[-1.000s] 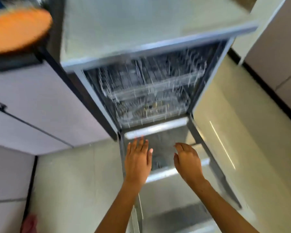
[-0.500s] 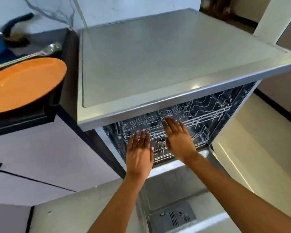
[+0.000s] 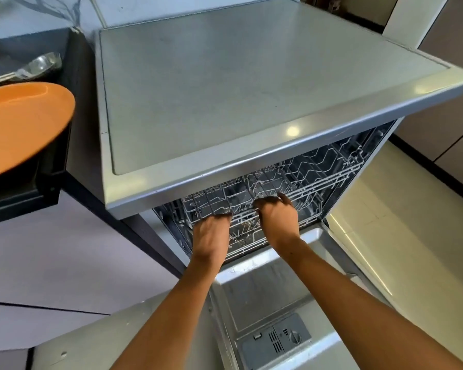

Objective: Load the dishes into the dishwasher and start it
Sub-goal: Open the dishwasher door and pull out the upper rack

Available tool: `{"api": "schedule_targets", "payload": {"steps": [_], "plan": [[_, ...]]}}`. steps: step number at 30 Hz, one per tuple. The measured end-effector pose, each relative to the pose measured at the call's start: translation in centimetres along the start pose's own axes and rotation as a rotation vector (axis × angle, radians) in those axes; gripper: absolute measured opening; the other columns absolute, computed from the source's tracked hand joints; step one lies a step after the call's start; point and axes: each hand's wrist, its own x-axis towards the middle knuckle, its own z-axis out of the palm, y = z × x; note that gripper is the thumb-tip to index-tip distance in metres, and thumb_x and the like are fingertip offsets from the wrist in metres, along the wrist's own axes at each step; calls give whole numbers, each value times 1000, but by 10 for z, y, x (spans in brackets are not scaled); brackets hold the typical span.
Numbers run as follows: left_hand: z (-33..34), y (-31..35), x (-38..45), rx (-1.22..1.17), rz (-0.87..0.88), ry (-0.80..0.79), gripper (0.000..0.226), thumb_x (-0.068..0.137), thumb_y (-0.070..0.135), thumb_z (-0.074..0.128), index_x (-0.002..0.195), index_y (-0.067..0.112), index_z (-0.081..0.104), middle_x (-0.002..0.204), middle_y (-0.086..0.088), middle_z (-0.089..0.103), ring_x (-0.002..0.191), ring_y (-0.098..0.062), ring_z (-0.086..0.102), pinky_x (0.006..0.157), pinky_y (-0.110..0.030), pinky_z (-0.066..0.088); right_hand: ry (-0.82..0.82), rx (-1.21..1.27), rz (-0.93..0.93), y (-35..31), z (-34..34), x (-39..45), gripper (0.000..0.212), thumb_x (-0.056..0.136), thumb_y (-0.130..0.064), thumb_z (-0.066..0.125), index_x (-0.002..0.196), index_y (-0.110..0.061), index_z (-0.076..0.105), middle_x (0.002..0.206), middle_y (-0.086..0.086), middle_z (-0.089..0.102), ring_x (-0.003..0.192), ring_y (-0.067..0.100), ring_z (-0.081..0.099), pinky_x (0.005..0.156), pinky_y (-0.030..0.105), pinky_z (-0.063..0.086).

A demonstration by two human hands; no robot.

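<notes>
Item: upper rack [image 3: 292,180], inside open dishwasher [image 3: 225,89]. Change: my left hand [image 3: 211,236] and right hand [image 3: 278,220] rose from the door [image 3: 265,284]; fingers now hook its front rail. Orange plate [image 3: 19,126] unloaded, 1 counter over. Pull-out judged next.

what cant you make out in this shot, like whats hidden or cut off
Head view only:
- Fingertips of the left hand and right hand: curled over the upper rack front, hidden behind its wires.
- Lower rack's contents: blocked by hands and upper rack.
- Orange plate: cut off by the left edge.
- Spoon: handle runs off the left edge.
- Detergent dispenser markings: too small.
</notes>
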Motion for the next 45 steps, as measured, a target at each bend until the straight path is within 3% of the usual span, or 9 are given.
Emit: {"api": "schedule_targets", "payload": {"steps": [3,6,17,25,28,31,34,38,45], "plan": [[3,7,-15,65,52,11,35,98,11,46,130,25,54,108,4,66,93,-7,63,88,-22,50,-25,21,58,5,-1,-21,26,94,-9,50,109,-25,62,85,-5,67,62,8,57,63,20,52],[8,21,-43,77,62,13,37,99,10,44,130,27,54,107,3,67,96,-12,63,94,-28,48,-21,4,45,16,-7,-48,26,93,-10,52,106,-28,65,77,-5,67,60,9,58,53,21,49],[18,83,-165,84,51,4,36,97,10,43,124,28,59,107,5,68,100,-12,64,92,-29,47,-173,-3,-53,52,-33,-174,21,89,-11,53,98,-26,65,83,-2,69,75,19,64,67,30,55],[31,116,-229,-91,51,-85,32,52,11,91,75,26,75,52,8,62,45,-3,60,53,-27,57,-162,5,-85,71,-40,-247,20,94,-18,54,107,-29,64,87,-4,70,76,14,66,73,27,56],[34,128,-253,-216,15,-140,23,84,10,69,104,21,70,76,3,70,68,-7,66,71,-25,57,-178,36,-70,76,-42,-272,21,95,-18,52,110,-30,62,92,-6,70,78,11,65,75,24,54],[38,133,-268,-286,15,-188,32,50,7,90,73,24,74,46,6,57,39,-4,54,43,-20,51,-187,46,-43,80,-38,-291,21,93,-19,55,109,-28,64,92,-8,70,79,9,64,72,22,53],[52,133,-283,-192,65,-140,22,65,6,82,81,20,75,51,5,60,44,-9,58,49,-24,54,-191,37,-33,83,-35,-306,20,92,-18,55,107,-28,65,93,-8,70,80,11,65,72,25,54],[57,136,-289,-144,56,-100,33,43,7,91,63,25,71,39,8,50,31,-5,46,34,-18,45,-190,25,-11,86,-35,-317,17,91,-17,56,99,-27,68,90,-9,71,79,10,65,70,23,53],[59,143,-297,-77,34,-29,21,71,1,75,81,19,76,58,0,66,51,-18,63,51,-27,54,-199,6,-4,87,-33,-323,18,89,-14,58,94,-28,68,86,-7,71,74,13,65,66,24,53]]}}
